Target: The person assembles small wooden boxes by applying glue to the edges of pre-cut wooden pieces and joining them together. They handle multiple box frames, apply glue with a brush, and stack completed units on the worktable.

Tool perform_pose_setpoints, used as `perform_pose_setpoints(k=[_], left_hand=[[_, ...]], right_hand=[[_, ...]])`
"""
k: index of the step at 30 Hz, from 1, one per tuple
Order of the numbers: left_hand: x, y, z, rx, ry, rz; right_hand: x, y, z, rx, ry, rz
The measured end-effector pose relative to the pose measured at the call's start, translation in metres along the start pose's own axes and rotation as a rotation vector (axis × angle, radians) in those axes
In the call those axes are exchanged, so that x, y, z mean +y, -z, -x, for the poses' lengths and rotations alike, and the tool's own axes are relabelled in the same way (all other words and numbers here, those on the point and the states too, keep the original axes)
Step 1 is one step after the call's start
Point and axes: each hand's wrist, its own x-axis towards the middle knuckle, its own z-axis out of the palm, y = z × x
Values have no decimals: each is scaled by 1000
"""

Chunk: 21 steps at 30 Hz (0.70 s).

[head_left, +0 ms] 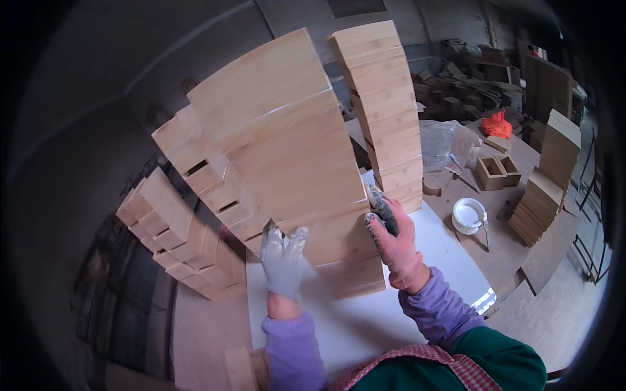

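Grey walls (218, 49) and pale floor (557, 290) sit in dim light.

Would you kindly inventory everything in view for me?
Middle box stack: one, tan, centre
Left box stack: one, tan, left
Right box stack: one, tan, upper centre
Board: one, white, under middle box stack
Tub: one, white, right
Two-compartment box: one, tan, beyond tub
Thin panels: many, tan, far right
Crumpled bundle: one, orange, upper right
Plastic bag: one, clear, left of two-compartment box
Clutter: uncountable, dark, background
Checked apron: one, red-white, bottom
Sleeves: two, purple, bottom
Left hand: one, grey-gloved, at middle box stack's left
Right hand: one, coral-gloved, at middle box stack's right
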Motion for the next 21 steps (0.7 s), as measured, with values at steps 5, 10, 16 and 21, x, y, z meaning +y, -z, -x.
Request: perform_pose_setpoints(k=[5,10,16,21], left_hand=[[11,-5,5,-25,-43,50],[13,-6,5,21,40,55],[8,-6,3,30,-38,-51],[8,-4,3,5,32,-157]], right_hand=[[1,0,0,18,3,-23],[-1,0,2,11,-74,-75],[2,0,1,18,15,-60],[7,2,2,-25,65,-23]])
